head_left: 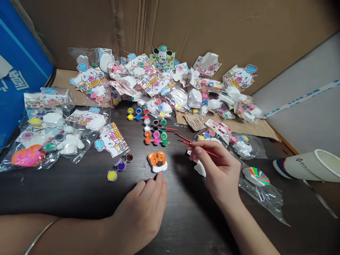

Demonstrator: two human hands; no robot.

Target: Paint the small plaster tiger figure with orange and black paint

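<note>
A small tiger-face figure (157,161), orange with black marks and a white lower part, lies on the dark table. At its lower edge are the fingertips of my left hand (145,203), whose other fingers are curled together. My right hand (219,166) pinches what look like two thin red paintbrushes (184,138), dark tips pointing left, above the table and apart from the figure. Partly hidden under that hand lies a white piece (200,169). Behind the figure stand open paint pots (156,134) in several colours, with another red paintbrush (167,128) resting across them.
Bagged craft kits (159,85) are heaped along the cardboard at the back, more bags (50,124) at left. Yellow, purple and brown pots (120,166) stand left of the figure. At right are a rainbow-striped piece (259,176) on a bag and a paper cup (305,164) on its side.
</note>
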